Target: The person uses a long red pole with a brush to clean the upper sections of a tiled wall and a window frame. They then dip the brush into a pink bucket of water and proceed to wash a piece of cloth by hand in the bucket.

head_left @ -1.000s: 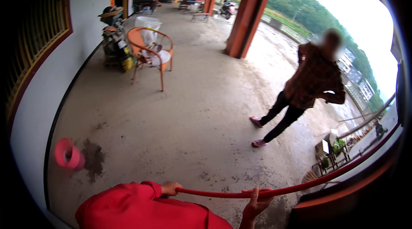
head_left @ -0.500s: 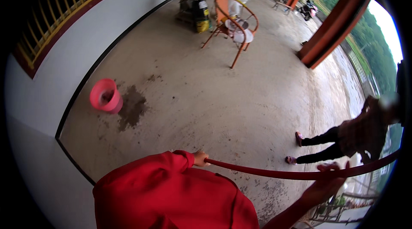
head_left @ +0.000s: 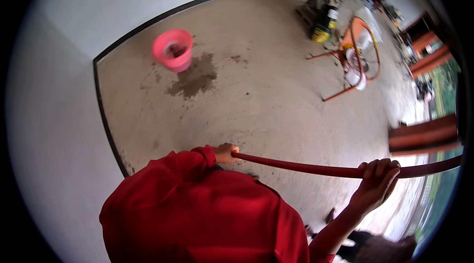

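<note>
A long dark red hose (head_left: 306,167) runs across the lower part of the head view, from my chest out past the right edge. My left hand (head_left: 226,152), in a red sleeve, is shut around its near end. Further along, my right hand (head_left: 377,178) is curled over the hose from above and grips it. A pink bucket (head_left: 173,49) stands on the concrete floor near the white wall, far ahead of both hands, with a dark wet patch (head_left: 195,76) beside it.
An orange metal chair (head_left: 356,56) stands at the upper right with white things on it. Cluttered goods (head_left: 323,14) sit behind it. A red pillar (head_left: 424,137) rises at the right. White walls bound the floor at left and top.
The view has swung left and down: the bucket and wall moved toward the centre, the chair went to the upper right, and the standing person left the view. Both hands stay on the hose.
</note>
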### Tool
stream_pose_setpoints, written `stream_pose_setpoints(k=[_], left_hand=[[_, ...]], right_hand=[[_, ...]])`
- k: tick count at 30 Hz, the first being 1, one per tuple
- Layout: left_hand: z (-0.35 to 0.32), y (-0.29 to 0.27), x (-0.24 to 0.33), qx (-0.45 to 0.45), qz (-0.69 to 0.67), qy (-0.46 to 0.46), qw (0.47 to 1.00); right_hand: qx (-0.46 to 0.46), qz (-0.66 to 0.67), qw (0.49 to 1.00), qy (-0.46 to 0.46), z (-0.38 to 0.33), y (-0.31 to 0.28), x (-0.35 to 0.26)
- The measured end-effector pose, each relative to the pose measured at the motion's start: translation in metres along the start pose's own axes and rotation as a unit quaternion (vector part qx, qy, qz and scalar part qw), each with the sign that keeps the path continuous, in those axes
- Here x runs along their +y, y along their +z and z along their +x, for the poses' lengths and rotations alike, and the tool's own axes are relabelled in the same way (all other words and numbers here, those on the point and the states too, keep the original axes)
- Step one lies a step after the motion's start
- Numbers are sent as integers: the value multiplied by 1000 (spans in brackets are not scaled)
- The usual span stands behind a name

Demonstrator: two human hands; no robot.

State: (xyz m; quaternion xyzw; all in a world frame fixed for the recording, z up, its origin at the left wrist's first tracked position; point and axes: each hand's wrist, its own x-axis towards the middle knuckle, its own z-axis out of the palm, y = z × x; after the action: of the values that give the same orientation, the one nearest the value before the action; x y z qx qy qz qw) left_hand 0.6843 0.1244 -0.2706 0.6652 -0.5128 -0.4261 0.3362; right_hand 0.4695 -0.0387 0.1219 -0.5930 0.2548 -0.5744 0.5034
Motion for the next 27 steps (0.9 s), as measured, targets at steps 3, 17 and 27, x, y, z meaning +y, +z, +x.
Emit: stream_pose_setpoints(k=[3, 17, 27], left_hand=[[-6, 6, -23, 103, 5, -58, 993], [-195, 133, -11, 392, 67, -481, 782], [-270, 272, 33, 523, 115, -576, 618]], right_hand=[[-15, -7, 998, 58, 26, 3, 31], [-508, 147, 807, 263, 71, 57, 131], [-496, 346, 705, 370, 181, 201, 209]])
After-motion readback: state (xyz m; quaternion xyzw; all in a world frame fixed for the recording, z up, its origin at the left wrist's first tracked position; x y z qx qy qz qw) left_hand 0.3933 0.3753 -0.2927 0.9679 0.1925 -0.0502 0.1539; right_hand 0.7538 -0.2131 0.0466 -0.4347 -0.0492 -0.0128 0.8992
